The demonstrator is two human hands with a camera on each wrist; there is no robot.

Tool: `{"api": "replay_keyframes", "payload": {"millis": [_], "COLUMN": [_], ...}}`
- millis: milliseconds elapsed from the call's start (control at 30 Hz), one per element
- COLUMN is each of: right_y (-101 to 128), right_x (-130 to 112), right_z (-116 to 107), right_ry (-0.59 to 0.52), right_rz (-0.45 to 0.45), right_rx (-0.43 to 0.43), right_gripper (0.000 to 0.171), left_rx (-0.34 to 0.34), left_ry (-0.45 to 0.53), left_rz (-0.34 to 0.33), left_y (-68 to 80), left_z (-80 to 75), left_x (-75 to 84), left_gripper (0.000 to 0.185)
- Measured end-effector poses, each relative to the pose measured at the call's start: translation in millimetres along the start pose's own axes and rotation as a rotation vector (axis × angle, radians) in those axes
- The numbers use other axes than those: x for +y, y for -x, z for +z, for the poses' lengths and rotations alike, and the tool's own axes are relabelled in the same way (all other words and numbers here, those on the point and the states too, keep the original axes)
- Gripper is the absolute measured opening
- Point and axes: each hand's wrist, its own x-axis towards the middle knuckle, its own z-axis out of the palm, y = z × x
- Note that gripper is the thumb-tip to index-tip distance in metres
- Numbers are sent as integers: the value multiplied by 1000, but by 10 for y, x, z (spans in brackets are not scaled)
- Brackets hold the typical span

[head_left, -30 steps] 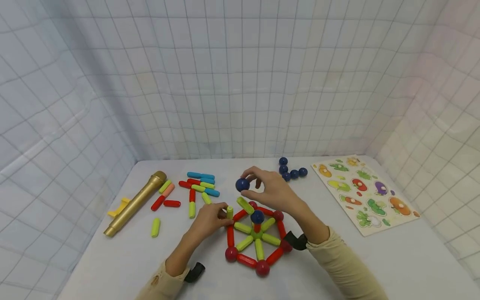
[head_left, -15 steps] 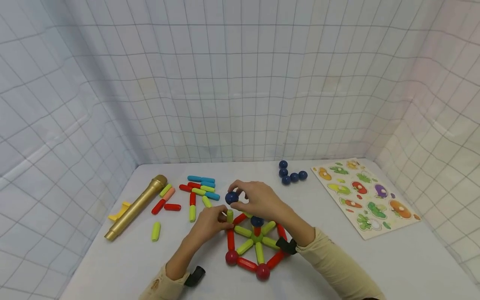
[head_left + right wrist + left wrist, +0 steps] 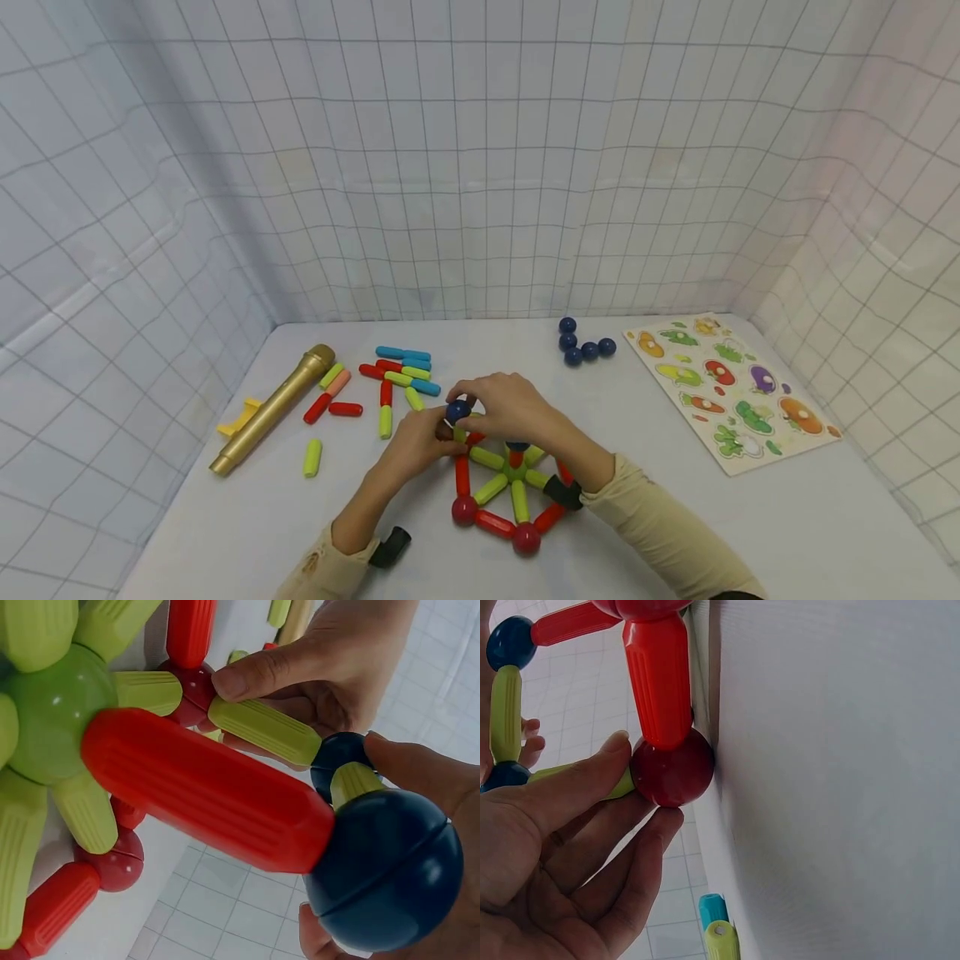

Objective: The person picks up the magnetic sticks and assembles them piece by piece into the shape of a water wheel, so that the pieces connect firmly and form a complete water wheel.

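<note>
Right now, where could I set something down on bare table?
Bare table: between the right sleeve and vegetable board, and between the blue rods and blue balls. Crowded: the rod frame, where left hand and right hand work.

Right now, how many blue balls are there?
7: five blue balls in an L shape at the back, one ball in the right hand, another ball on the central red stick. More may be hidden.

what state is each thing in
left hand: gripping green rod
green rod: upright on red ball
right hand: pinching blue ball
blue ball: at green rod's top
central red rod: upright, second blue ball on top
wheel frame: flat
loose blue balls: in an L
loose rods: lying down
gold microphone: lying down
puzzle board: flat
</note>
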Motion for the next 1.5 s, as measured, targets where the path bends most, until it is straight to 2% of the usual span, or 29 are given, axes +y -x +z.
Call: {"api": "replay_keyframes", "payload": {"millis": [133,267,433,600,800,900,1067,1167,1233,1300,1400,1433,1500], "right_y": [99,375,719,796,736,754,791,791,789,790,790,791,793], "right_x": [64,208,375,426,382,385,410,413,411,407,402,401,395], "right_z": [-51,-158,-155,-40,12,24,38,39,37,33,28,28,25], "right_ry": [-39,-96,-178,-178,-128,-110,-73,-66,-71,-78,-74,-70,-64], "right_rz": [5,12,23,-15,-16,12,78,98,106,116,126,127,131], "right_rx": [29,101,89,72,132,157,199,208,207,206,205,205,203], "right_gripper": [40,37,33,33,33,35,39,39,39,38,38,38,37], "left_rx": [2,-18,-60,-58,-27,-36,-138,-196,-165,-64,126,162,174], "left_ry": [-7,-27,-105,-138,-78,-6,142,140,76,-53,-275,-332,-413], "left_rz": [8,10,-62,-128,-138,-143,-81,-58,-65,-86,-175,-217,-289], "left_y": [-16,-37,-25,0,-18,-44,-60,-45,-29,-17,-4,-1,14], "left_z": [1,1,-13,-44,3,62,132,91,10,-105,-289,-336,-410], "left_x": [-7,10,12,-10,-57,-64,-57,-44,-37,-50,-132,-173,-237], "left_gripper": [30,26,28,28,34,44,73,81,76,64,48,46,47]}}
